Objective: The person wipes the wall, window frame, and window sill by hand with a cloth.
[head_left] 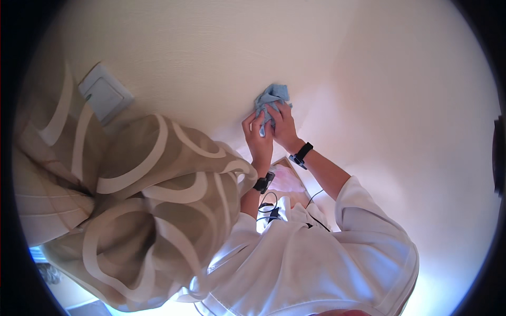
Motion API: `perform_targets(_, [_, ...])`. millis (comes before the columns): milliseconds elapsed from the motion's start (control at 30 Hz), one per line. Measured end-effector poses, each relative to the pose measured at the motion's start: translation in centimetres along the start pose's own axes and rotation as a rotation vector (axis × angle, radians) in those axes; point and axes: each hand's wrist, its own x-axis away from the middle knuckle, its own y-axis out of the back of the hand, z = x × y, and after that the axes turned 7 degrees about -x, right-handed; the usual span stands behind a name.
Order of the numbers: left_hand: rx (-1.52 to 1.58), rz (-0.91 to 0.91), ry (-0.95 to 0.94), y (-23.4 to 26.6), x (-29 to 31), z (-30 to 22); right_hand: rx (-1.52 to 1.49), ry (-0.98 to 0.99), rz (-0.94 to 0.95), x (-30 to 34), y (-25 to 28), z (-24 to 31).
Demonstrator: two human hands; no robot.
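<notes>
A crumpled blue-grey cloth (274, 94) is bunched up against the cream wall, near the corner. My right hand (285, 128) grips it from the right, with the fingers bent into its folds. Close beside it, my left hand (259, 141) has its fingers curled against the lower left part of the cloth. The two hands nearly touch, and parts of the fingertips are hidden in the fabric. Each wrist wears a dark strap with a small device on it.
A large gathered brown curtain (174, 195) with pale looping bands hangs at the left, against my left arm. Beyond it a white wall switch (106, 93) is mounted on the wall (200, 58). Under my forearms lies something pink (287, 180) in a brown-edged box or frame, beside thin black cables.
</notes>
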Motion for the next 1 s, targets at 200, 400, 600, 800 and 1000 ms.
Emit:
perform_targets(200, [0.101, 0.195, 0.312, -0.8, 1.4, 2.4, -0.202, -0.349, 0.283, 2.6, 0.5, 0.1])
perform_targets(400, [0.325, 0.153, 0.153, 0.0, -0.5, 0.8, -0.042, -0.272, 0.148, -0.1, 1.7, 1.5])
perform_targets(600, [0.479, 0.191, -0.115, 1.5, -4.8, 2.6, 0.217, -0.021, -0.035, -3.3, 0.3, 2.7])
perform_targets(800, [0.607, 0.248, -0.276, 0.8, -9.7, 1.1, 0.484, 0.145, -0.196, -6.5, 0.8, 1.8])
perform_targets(1000, [0.496, 0.265, -0.349, -0.3, -6.6, 4.7, 0.479, 0.089, -0.258, 0.5, -2.9, -1.7])
